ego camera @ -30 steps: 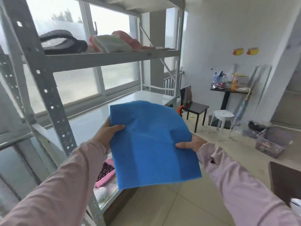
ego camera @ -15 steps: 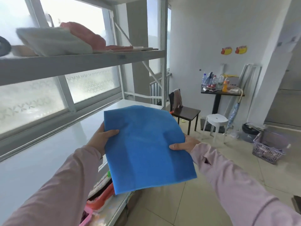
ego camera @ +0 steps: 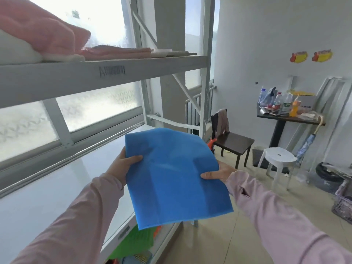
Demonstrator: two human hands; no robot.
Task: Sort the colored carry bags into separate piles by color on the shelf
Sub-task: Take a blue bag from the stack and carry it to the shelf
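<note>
A flat blue carry bag (ego camera: 175,176) is held out in front of me, over the front right edge of the white middle shelf (ego camera: 57,191). My left hand (ego camera: 123,166) grips its left edge, thumb on top. My right hand (ego camera: 217,173) grips its right edge. On the upper shelf (ego camera: 106,73) lie pink bags (ego camera: 43,31) over a white one (ego camera: 15,52), with a flatter pink pile (ego camera: 118,51) to their right. Below the middle shelf, a green bag (ego camera: 135,242) and other coloured ones show.
The shelf's metal upright (ego camera: 206,77) stands just beyond the bag. On the right are a dark chair (ego camera: 234,143), a white stool (ego camera: 279,159), a dark table with bottles (ego camera: 285,117), an umbrella (ego camera: 308,143) and a basket (ego camera: 342,204) on the tiled floor.
My view has moved right along the shelf and closer to it. The blue bag stays held in both hands, now further toward the right end of the middle shelf.
</note>
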